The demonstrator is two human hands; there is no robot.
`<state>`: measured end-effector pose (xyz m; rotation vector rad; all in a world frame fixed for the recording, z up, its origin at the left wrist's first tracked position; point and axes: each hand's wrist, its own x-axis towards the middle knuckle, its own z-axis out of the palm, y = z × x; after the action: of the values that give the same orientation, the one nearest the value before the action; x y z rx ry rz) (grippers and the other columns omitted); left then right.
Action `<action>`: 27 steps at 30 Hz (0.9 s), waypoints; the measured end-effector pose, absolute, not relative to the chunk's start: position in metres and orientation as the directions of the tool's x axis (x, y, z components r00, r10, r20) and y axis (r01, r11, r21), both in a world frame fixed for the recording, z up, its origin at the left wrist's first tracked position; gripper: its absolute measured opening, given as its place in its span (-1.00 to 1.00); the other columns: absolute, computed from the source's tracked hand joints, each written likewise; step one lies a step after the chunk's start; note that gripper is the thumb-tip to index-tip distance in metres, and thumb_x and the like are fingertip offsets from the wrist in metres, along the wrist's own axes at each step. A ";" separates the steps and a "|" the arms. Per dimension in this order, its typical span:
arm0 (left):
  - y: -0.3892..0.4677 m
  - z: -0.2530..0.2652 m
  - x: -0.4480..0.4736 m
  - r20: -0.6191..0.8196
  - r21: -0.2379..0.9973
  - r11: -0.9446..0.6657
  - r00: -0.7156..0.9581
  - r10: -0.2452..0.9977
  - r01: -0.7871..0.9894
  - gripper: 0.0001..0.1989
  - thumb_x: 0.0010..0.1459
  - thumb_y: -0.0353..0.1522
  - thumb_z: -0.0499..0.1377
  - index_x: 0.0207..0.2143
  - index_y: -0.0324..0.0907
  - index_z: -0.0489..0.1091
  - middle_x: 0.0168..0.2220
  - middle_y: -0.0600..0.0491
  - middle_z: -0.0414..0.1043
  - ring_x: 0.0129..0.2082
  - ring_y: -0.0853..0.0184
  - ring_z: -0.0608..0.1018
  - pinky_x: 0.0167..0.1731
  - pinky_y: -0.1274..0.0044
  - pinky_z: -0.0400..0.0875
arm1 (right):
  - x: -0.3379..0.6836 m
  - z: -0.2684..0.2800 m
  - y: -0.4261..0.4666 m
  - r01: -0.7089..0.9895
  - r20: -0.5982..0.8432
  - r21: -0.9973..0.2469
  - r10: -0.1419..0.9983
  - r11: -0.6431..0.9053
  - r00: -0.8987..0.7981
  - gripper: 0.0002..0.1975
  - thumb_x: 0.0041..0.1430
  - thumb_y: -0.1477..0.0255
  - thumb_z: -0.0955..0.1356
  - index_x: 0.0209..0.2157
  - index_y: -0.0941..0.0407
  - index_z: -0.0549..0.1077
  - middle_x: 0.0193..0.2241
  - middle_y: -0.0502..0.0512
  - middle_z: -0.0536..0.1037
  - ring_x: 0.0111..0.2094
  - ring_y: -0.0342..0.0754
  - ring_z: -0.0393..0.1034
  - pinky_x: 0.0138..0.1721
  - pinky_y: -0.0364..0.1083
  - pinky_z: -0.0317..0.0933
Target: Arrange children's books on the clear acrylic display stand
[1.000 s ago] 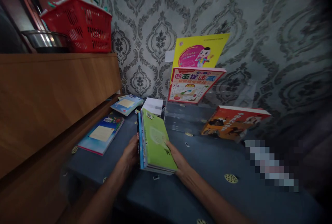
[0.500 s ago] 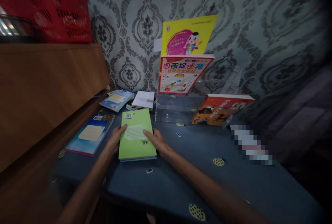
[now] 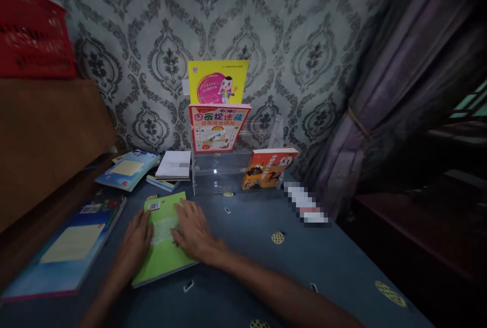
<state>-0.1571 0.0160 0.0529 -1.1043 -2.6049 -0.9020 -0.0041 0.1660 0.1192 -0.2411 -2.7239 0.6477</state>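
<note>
A green book [image 3: 167,264] with a barcode on its cover lies tilted on the dark blue tablecloth. My left hand [image 3: 134,239] rests along its left edge, fingers stretched forward. Across the right part of the cover lies my right hand [image 3: 194,229], fingers spread with the tips near the top edge. Left of the hands is a larger blue book [image 3: 70,244]. Behind them stands a clear acrylic rack [image 3: 207,182]. It carries a yellow book [image 3: 215,80], a red-bordered picture book [image 3: 216,133] and, lower right, an orange-red book [image 3: 266,170].
A light-blue book [image 3: 127,168] and a stack with a white top [image 3: 174,164] lie at the back left. A wooden cabinet [image 3: 49,130] bears a red basket [image 3: 34,39]. A blurred-out item [image 3: 306,204] lies right of the rack, near a purple curtain [image 3: 353,130].
The green book has gone from between both hands down onto the table and turned slightly. My hands now lie flat over it. The view has swung to the right.
</note>
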 end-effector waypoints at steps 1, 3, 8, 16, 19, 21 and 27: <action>0.016 0.051 -0.157 0.378 0.472 0.541 -0.715 0.589 0.696 -0.47 0.24 -0.18 -0.09 0.12 -0.25 0.35 0.21 -0.25 0.33 0.21 -0.01 0.39 0.22 0.14 0.26 | -0.011 0.119 0.164 -0.005 0.296 -0.435 0.138 0.901 -0.945 -0.49 0.25 0.39 0.35 0.20 0.24 0.29 0.21 0.36 0.34 0.24 0.18 0.19 0.26 0.13 0.10; 0.016 0.045 -0.159 0.391 0.494 0.530 -0.721 0.572 0.689 -0.49 0.23 -0.17 -0.09 0.10 -0.20 0.36 0.20 -0.21 0.35 0.19 0.03 0.42 0.19 0.18 0.31 | -0.026 0.114 0.160 -0.141 0.297 -0.376 -0.025 0.916 -0.954 -0.59 0.31 0.37 0.31 0.14 0.21 0.35 0.19 0.29 0.40 0.24 0.09 0.23 0.28 0.07 0.09; 0.014 0.029 -0.167 0.388 0.549 0.520 -0.750 0.535 0.654 -0.49 0.17 -0.12 -0.06 0.07 -0.14 0.37 0.18 -0.15 0.38 0.16 0.06 0.47 0.17 0.24 0.37 | -0.068 0.104 0.168 -0.108 0.215 -0.316 -0.040 0.942 -0.976 -0.52 0.39 0.28 0.23 0.23 0.22 0.27 0.28 0.27 0.31 0.34 0.07 0.10 0.35 0.13 -0.01; 0.022 0.033 -0.163 0.324 0.551 0.543 -0.762 0.560 0.633 -0.38 0.24 -0.08 -0.15 0.13 -0.27 0.34 0.26 -0.25 0.25 0.24 0.01 0.38 0.22 0.17 0.31 | -0.100 0.090 0.206 0.135 0.186 -0.422 0.231 0.897 -0.955 -0.44 0.28 0.17 0.32 0.19 0.22 0.33 0.19 0.35 0.41 0.26 0.15 0.24 0.30 0.22 0.05; 0.023 0.045 -0.152 0.328 0.545 0.541 -0.757 0.565 0.640 -0.41 0.29 -0.16 -0.17 0.19 -0.33 0.29 0.29 -0.27 0.20 0.27 0.03 0.34 0.27 0.16 0.23 | -0.101 0.077 0.216 0.111 0.226 -0.510 0.257 0.853 -0.940 -0.49 0.32 0.30 0.29 0.20 0.29 0.33 0.22 0.36 0.39 0.31 0.11 0.16 0.32 0.11 0.05; 0.024 0.051 -0.147 0.326 0.545 0.534 -0.751 0.575 0.646 -0.43 0.32 -0.21 -0.16 0.22 -0.34 0.25 0.31 -0.28 0.17 0.29 0.05 0.31 0.28 0.17 0.22 | -0.104 0.064 0.223 0.079 0.253 -0.602 0.283 0.795 -0.925 -0.48 0.32 0.33 0.27 0.22 0.31 0.32 0.24 0.39 0.35 0.34 0.12 0.09 0.35 0.13 -0.03; 0.021 0.058 -0.142 0.350 0.499 0.542 -0.729 0.587 0.676 -0.49 0.36 -0.27 -0.14 0.24 -0.32 0.22 0.32 -0.28 0.15 0.33 0.04 0.24 0.27 0.16 0.22 | -0.106 0.031 0.237 0.013 0.292 -0.765 0.365 0.644 -0.884 -0.46 0.33 0.30 0.23 0.27 0.21 0.27 0.30 0.33 0.27 0.34 0.11 0.10 0.34 0.18 0.00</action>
<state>-0.1424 0.0213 0.0575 -1.0858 -2.6324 -0.9456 -0.1062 0.2367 0.0314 -0.2973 -2.4412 1.1307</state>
